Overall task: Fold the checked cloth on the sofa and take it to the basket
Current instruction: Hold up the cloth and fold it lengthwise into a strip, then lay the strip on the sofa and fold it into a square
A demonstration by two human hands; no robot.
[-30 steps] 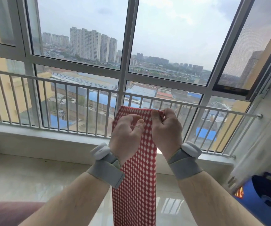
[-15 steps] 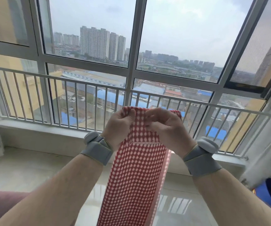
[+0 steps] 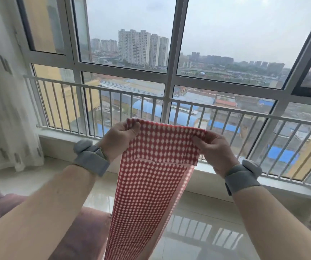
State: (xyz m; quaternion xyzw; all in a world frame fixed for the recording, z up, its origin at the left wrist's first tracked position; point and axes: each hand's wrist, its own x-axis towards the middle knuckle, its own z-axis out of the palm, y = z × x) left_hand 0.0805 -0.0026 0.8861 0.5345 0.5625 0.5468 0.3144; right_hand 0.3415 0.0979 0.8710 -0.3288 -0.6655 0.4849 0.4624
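Note:
The red-and-white checked cloth (image 3: 151, 177) hangs in the air in front of the window as a long folded strip. Its lower end runs out of view at the bottom. My left hand (image 3: 119, 137) pinches the top left corner. My right hand (image 3: 212, 149) pinches the top right corner, with the top edge stretched between the two. A short flap of the cloth lies doubled over just below the top edge. The basket is not in view.
The mauve sofa (image 3: 83, 231) fills the lower left. A white railing (image 3: 188, 113) runs across the big window behind the cloth. A sheer curtain (image 3: 3, 109) hangs at the left. Glossy tiled floor (image 3: 203, 231) lies below the sill.
My hands have moved apart along the top edge, spreading the cloth wider. The view has swung left, so the blue basket at the right edge is gone and the curtain shows.

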